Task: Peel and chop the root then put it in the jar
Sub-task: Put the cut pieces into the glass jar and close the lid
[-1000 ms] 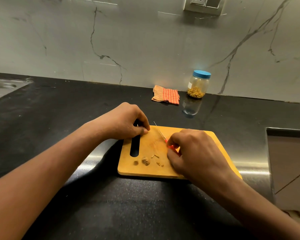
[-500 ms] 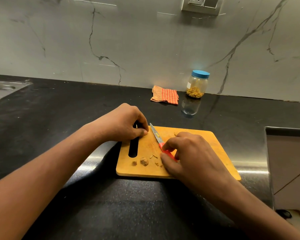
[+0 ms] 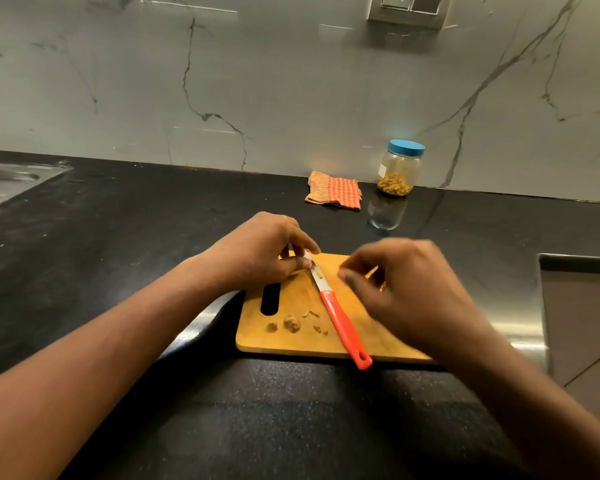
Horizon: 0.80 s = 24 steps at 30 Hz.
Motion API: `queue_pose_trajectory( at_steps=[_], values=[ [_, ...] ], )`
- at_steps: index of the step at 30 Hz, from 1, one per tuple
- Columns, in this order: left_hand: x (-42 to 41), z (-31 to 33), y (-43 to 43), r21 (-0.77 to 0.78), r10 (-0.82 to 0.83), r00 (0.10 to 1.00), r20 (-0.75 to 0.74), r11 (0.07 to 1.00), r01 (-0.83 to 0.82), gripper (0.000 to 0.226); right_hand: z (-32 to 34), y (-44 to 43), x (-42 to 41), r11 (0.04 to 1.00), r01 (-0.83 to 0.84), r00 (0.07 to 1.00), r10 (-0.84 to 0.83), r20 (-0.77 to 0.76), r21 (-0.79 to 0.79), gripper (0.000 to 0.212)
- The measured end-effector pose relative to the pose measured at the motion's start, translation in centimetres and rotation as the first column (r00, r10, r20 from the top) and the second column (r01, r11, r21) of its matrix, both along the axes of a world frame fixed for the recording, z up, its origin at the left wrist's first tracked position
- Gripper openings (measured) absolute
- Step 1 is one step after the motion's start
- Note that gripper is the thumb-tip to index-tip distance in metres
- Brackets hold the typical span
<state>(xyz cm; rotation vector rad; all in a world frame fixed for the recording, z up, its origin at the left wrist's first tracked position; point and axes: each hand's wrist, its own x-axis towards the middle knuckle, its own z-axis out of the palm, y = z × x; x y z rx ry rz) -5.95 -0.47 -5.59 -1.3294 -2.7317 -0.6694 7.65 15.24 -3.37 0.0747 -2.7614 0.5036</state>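
Left hand (image 3: 267,251) pinches the knife (image 3: 342,327) at its blade tip, with yellow bits clinging just below the pinch. Root (image 3: 291,323) is knobbly brown lumps on the board (image 3: 291,344), nearer than the grip. Right hand (image 3: 406,289) is blurred, fingers curled — hold unclear.

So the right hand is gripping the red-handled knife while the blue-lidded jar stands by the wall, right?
No: the right hand is off the knife, which lies on the cutting board, as the head view shows. The blue-lidded jar does stand by the wall.
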Motion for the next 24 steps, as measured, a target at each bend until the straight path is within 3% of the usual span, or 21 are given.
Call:
queue_pose_trajectory(
  at_steps=[8,17,24],
  values=[
    [-0.3,-0.3,-0.2,0.021,0.052,0.998,0.022,0.998,-0.053,0.017,-0.1,0.0,-5.9,0.995,0.030,0.976,-0.010,0.216,-0.092,0.015],
    [-0.8,-0.5,0.0,-0.037,0.033,0.999,0.008,0.999,-0.033,0.016,0.0,0.7,-6.6,0.992,0.068,0.953,-0.034,0.301,-0.104,0.011],
    [-0.9,-0.6,0.0,-0.035,0.023,1.000,0.004,0.999,-0.023,0.016,0.5,2.5,-5.7,0.994,0.095,0.964,-0.078,0.256,-0.058,0.009]
  ],
)
